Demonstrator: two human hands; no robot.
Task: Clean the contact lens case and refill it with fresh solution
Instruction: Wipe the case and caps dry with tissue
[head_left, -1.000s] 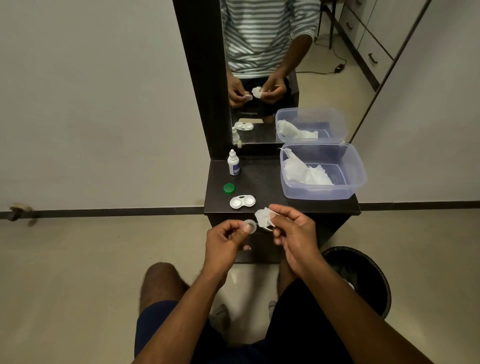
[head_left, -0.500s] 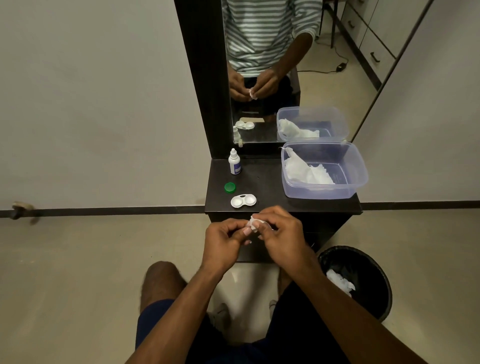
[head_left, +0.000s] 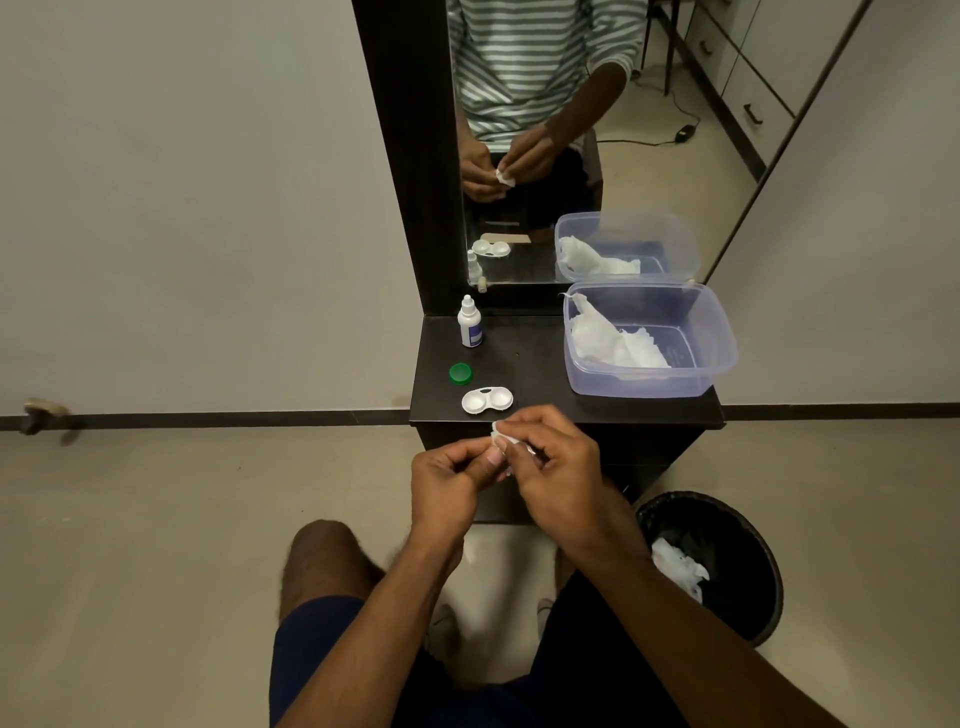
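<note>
The white lens case (head_left: 487, 400) lies open, both wells uncapped, near the front edge of the dark shelf (head_left: 535, 364). A green cap (head_left: 460, 373) sits just behind it, and a small white solution bottle (head_left: 470, 328) stands at the back left. In front of the shelf my left hand (head_left: 452, 480) pinches a small white cap, now hidden between my fingers. My right hand (head_left: 553, 460) holds a white tissue (head_left: 503, 434) and presses it against that cap.
A clear plastic tub (head_left: 724, 358) with white tissues stands on the right of the shelf. A black bin (head_left: 737, 545) with a used tissue sits on the floor at the right. A mirror (head_left: 545, 130) rises behind the shelf. My knees are below my hands.
My hands have come together. The white cap, earlier visible in my left fingers, is now covered by the tissue that my right hand has brought onto it.
</note>
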